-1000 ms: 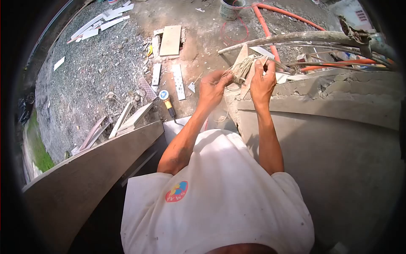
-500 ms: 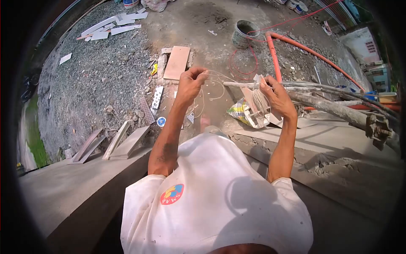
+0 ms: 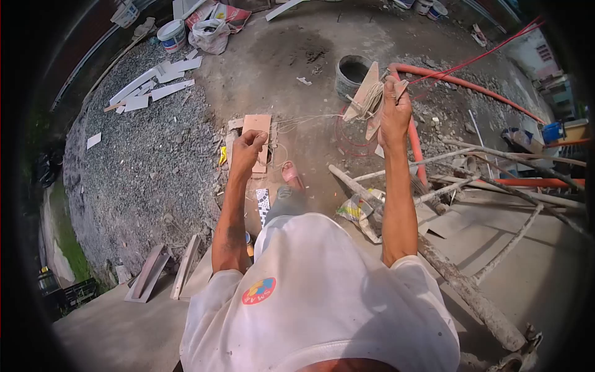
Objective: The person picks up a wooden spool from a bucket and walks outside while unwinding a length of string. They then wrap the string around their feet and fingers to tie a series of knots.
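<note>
Pale thin string [image 3: 372,99], wound in a bundle on a flat wooden holder with pointed ends [image 3: 357,110], is right of centre in the upper half of the frame. Right hand [image 3: 395,121] has its grip closed on the holder's near side, thumb uppermost. Left hand [image 3: 248,150], left of centre: thumb and fingertips pinched together on the string's loose part. Several slack strands span the two hands; a loop hangs just beside the left hand.

Beneath the left hand's line of sight, a tan rectangular board [image 3: 259,124] on the ground, partly covered by that hand. Round grey bucket with a dark interior [image 3: 341,85] behind the bundle, upper right of centre. Orange pipe [image 3: 458,79] runs from beside the right hand toward the right edge; thin red cord [image 3: 496,49] crosses the upper right. Foot in a pink sandal [image 3: 290,172] near frame centre. Mud-caked poles [image 3: 462,288], lower right. Grey gravel [image 3: 142,167] fills much of the left side, flat white strips [image 3: 137,87] lying at its upper part.
</note>
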The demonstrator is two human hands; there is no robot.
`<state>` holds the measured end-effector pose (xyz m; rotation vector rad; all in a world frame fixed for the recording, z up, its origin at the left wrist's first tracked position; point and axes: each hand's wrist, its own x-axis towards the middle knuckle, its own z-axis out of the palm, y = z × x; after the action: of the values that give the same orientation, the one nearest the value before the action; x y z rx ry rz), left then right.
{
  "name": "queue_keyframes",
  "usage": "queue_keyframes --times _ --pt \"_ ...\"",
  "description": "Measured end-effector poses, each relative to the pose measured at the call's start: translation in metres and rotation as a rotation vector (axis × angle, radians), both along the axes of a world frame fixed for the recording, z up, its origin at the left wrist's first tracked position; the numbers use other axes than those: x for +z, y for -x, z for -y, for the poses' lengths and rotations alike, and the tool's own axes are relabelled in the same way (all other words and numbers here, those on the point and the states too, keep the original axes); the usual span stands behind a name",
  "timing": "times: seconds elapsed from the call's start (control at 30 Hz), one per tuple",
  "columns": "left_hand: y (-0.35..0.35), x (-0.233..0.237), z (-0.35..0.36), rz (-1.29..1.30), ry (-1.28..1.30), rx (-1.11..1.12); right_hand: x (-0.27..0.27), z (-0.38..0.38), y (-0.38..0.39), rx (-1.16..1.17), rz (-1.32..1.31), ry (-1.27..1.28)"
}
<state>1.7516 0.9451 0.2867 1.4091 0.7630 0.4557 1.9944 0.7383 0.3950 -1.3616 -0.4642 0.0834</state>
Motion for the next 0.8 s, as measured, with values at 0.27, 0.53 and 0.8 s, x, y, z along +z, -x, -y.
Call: queue_keyframes --times 0.27,0.53,0.8 --pt "-0.15 -0.035 -0.168 -0.237 -0.166 -0.458 -0.008 -0.171 -0.167 -0.111 -0.588 -0.637" --pt "-0.235 -0.05 -0.376 -0.437 -0.48 0.004 0.039 -0.364 -0.233 0.239 0.542 0.49" --pt "-0.389 0.002 -0.47 0.328 -0.081 0.017 -0.02 -0.635 -0.331 0.844 0.663 0.561"
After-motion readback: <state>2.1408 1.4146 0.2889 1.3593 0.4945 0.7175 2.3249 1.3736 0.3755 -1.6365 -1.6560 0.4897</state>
